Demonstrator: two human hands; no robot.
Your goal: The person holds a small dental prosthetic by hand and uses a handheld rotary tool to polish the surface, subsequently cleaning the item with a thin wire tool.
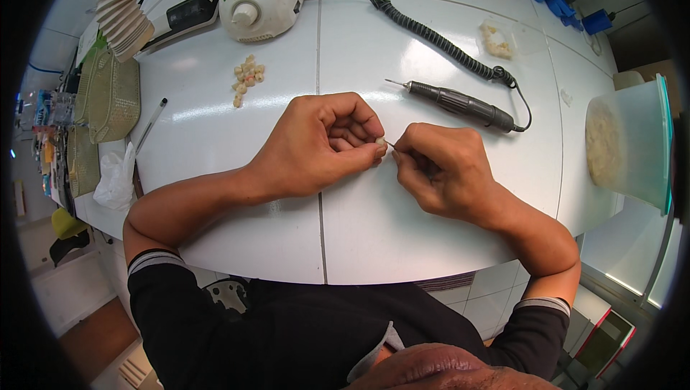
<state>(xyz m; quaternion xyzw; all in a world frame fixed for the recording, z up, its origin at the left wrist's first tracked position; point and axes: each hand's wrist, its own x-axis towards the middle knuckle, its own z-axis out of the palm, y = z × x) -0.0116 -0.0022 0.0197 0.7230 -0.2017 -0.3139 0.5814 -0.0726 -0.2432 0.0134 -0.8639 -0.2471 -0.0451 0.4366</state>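
Small cream piece (381,141), above the bench (402,253), inward from its near edge.
We record the left hand (309,144) pinching it between fingers; the right hand (447,169), fingers closed on a thin tool (391,146) pointed at it; black handpiece (460,103), toward the right edge; loose cream pieces (248,74), toward the far left corner.

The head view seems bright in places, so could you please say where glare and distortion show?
Head view: glare streaks the table right of the pen and behind the handpiece; same view: the table's near edge bows, corners go black.
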